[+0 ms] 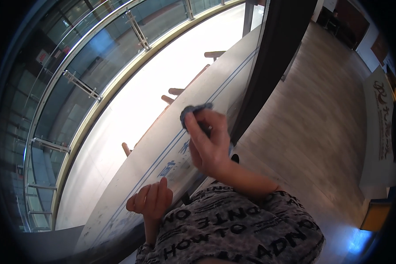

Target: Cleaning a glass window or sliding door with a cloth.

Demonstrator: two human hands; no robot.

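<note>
A crumpled dark grey-blue cloth [188, 118] is pinched between the thumb and fingers of my right hand [211, 142]. The cloth is over a pale panel, probably glass [142, 155], marked with two blue lines and blue lettering; I cannot tell whether it touches the surface. Lower down, my left hand [151, 198] is loosely curled, with nothing visible in it. It lies in front of the same panel, near the blue lettering, and whether it makes contact is unclear.
A thick dark frame post [277, 49] borders the panel on the right. Past the panel are wooden pieces [176, 91] and a curved glass railing [82, 85]. Wood-look flooring [313, 109] extends right, towards a white sign board [379, 132] bearing writing.
</note>
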